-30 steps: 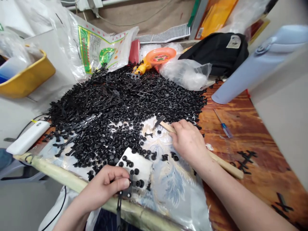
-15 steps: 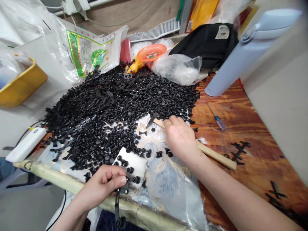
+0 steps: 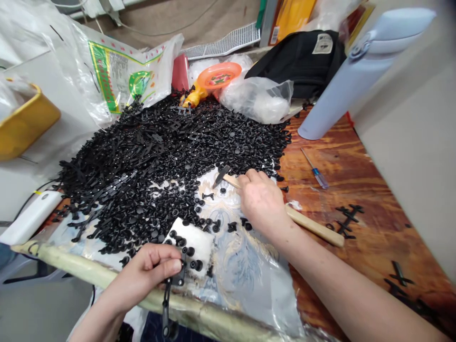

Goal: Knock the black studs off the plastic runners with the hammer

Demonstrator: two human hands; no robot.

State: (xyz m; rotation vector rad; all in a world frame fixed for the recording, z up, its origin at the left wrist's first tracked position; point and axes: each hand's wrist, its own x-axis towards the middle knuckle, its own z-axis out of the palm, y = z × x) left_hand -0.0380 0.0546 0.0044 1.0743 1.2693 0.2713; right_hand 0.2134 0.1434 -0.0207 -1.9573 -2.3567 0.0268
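My right hand (image 3: 261, 199) is closed round the wooden handle of a small hammer (image 3: 315, 226), its dark head pointing left over the table cover. Between the thumb and fingers of my left hand (image 3: 155, 268) is a black linked strip (image 3: 166, 304), which hangs down past the table's front edge. Beside those fingertips lies a white pad (image 3: 204, 242) carrying several black round-headed pieces (image 3: 195, 264). A large heap of small black parts (image 3: 160, 142) spreads behind both hands.
A pale blue bottle (image 3: 359, 80) and a screwdriver (image 3: 315, 170) are at the right. Black cross-shaped pieces (image 3: 349, 221) lie on the wood. At the back are a black bag (image 3: 295, 61), a plastic bag (image 3: 256, 102) and an orange dish (image 3: 219, 75); a yellow bin (image 3: 28, 123) is far left.
The whole view has shifted slightly, so everything appears a little further left. Both hands keep their grips on the hammer and the linked strip.
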